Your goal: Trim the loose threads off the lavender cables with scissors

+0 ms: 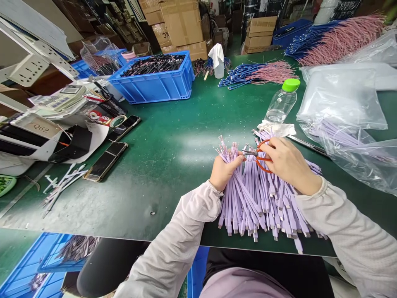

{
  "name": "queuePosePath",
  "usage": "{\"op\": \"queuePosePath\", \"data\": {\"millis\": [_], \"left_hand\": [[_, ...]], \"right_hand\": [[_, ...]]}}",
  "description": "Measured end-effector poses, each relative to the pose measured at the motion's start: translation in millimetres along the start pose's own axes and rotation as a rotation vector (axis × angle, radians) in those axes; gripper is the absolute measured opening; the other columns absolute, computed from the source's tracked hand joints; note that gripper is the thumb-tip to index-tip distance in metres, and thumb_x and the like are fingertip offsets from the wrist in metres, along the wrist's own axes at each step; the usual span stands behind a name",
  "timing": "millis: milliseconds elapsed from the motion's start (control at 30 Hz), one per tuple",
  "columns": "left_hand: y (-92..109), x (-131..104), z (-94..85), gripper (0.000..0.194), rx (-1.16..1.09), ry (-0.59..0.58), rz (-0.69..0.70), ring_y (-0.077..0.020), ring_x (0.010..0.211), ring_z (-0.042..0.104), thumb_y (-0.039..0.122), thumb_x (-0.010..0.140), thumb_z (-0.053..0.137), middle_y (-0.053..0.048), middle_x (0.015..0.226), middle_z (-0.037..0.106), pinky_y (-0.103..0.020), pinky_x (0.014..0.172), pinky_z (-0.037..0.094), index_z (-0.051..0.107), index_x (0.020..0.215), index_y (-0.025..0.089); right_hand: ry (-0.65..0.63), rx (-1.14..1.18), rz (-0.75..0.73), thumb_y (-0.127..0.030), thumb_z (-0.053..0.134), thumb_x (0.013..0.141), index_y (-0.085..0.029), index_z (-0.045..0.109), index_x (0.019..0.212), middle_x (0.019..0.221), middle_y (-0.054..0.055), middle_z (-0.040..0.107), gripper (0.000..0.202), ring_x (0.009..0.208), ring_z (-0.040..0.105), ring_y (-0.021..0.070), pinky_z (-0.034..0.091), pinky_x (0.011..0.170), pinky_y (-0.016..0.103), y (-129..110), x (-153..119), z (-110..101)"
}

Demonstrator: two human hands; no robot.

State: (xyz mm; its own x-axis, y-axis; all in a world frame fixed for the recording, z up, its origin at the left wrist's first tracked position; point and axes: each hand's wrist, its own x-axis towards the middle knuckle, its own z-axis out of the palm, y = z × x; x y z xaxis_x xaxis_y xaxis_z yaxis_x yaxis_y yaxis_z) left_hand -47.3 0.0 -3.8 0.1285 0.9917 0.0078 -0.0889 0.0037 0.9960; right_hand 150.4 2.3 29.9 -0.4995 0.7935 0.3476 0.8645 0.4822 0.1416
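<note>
My left hand (225, 169) is closed round the upper part of a bunch of lilac cables (248, 198), with bare wire ends sticking up above the fingers. The cables fan down toward the table's front edge, their metal plugs pointing at me. In my right hand (287, 159) is a pair of orange-handled scissors (263, 157), fingers wrapped round the handles. Its dark blades reach left to the wire ends close to my left thumb. More lilac cables lie under and beside the right hand.
A clear bottle with a green cap (290, 85) stands behind the cables, near plastic bags (344, 95). Blue and pink cable bundles (260, 74) lie farther back. At the left are a blue crate (158, 85) of dark cables, phones (107, 160) and a few loose white cables (63, 186).
</note>
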Motion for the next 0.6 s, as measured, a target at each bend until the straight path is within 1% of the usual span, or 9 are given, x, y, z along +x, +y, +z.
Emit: {"op": "queuePosePath", "data": {"millis": [167,300,467,533,600], "left_hand": [[2.0,-1.4,1.3,0.016,0.005,0.022,-0.001,-0.0150,0.077,0.060,0.029,0.076,0.066,-0.004,0.080,0.068,-0.027,0.078,0.044,0.067,0.081,0.014],[1.6,-1.4,2.4,0.016,-0.027,0.035,-0.017,-0.0148,0.076,0.061,0.029,0.075,0.068,-0.004,0.080,0.068,-0.026,0.077,0.044,0.066,0.081,0.014],[4.1,-0.9,2.7,0.016,-0.014,0.043,-0.035,-0.0136,0.072,0.059,0.028,0.074,0.068,-0.004,0.077,0.067,-0.026,0.074,0.043,0.066,0.079,0.013],[5.5,-0.8,2.7,0.016,0.007,0.036,-0.039,-0.0128,0.070,0.057,0.029,0.075,0.067,-0.003,0.076,0.067,-0.026,0.074,0.043,0.067,0.078,0.013],[6.4,-0.8,2.9,0.018,0.005,0.029,-0.047,-0.0127,0.070,0.057,0.030,0.075,0.067,-0.004,0.077,0.067,-0.026,0.074,0.043,0.068,0.079,0.013]], "right_hand": [[-0.035,0.046,-0.002,-0.011,0.053,0.082,-0.019,0.062,0.102,0.087,0.008,0.055,0.023,0.082,0.052,0.0246,0.041,0.074,0.034,3.0,0.3,2.7],[-0.042,0.114,0.005,-0.009,0.051,0.083,-0.020,0.063,0.099,0.086,0.008,0.057,0.024,0.082,0.054,0.0247,0.041,0.072,0.034,5.8,1.3,3.7],[-0.013,0.128,0.023,-0.013,0.051,0.086,-0.020,0.066,0.097,0.083,0.007,0.061,0.020,0.080,0.058,0.0233,0.040,0.067,0.033,8.1,-0.7,5.5],[0.033,0.154,0.091,-0.018,0.052,0.088,-0.019,0.067,0.095,0.081,0.006,0.062,0.017,0.076,0.058,0.0224,0.039,0.063,0.032,7.6,-0.9,6.9],[0.105,0.274,0.212,-0.021,0.053,0.087,-0.019,0.068,0.088,0.078,0.006,0.063,0.015,0.072,0.058,0.0210,0.039,0.062,0.031,4.8,0.6,8.1]]}}
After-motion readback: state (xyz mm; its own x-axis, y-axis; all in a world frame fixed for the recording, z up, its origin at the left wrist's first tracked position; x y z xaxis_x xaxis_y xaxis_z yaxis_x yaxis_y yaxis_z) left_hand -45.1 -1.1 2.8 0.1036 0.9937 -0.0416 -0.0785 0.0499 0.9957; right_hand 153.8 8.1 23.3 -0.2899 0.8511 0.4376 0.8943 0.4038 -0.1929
